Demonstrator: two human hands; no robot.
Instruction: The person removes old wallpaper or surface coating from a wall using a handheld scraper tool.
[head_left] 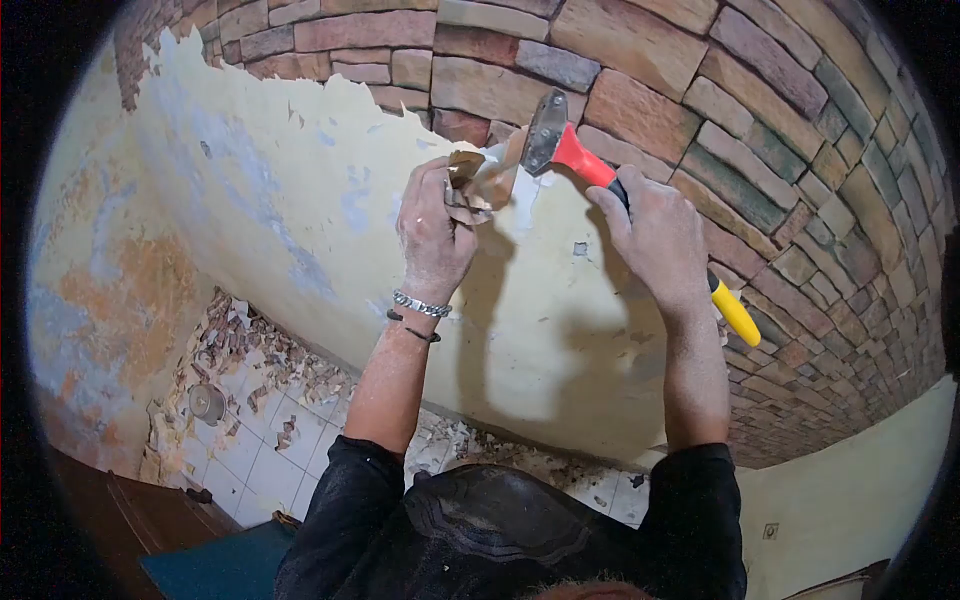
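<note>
My right hand (pixel 660 235) is wrapped around the handle of a long scraper (pixel 585 158), which has a red neck, a yellow end and a wide metal head. The head lies against the wall at the torn edge of the stone-pattern wallpaper (pixel 640 110). A loose, curled strip of wallpaper (pixel 495 180) is gripped in my left hand (pixel 436 220), just left of the scraper head. Part of the strip is hidden by my fingers. Below the tear, bare yellowish wall (pixel 560 340) shows with bluish patches. Both hands look dusty.
Wallpaper scraps (pixel 250 345) litter the tiled floor (pixel 285 455) along the wall. A round container (pixel 207 403) stands among them. At lower left are a dark wooden piece (pixel 130 515) and a teal surface (pixel 220 565). A socket (pixel 770 531) sits on the right wall.
</note>
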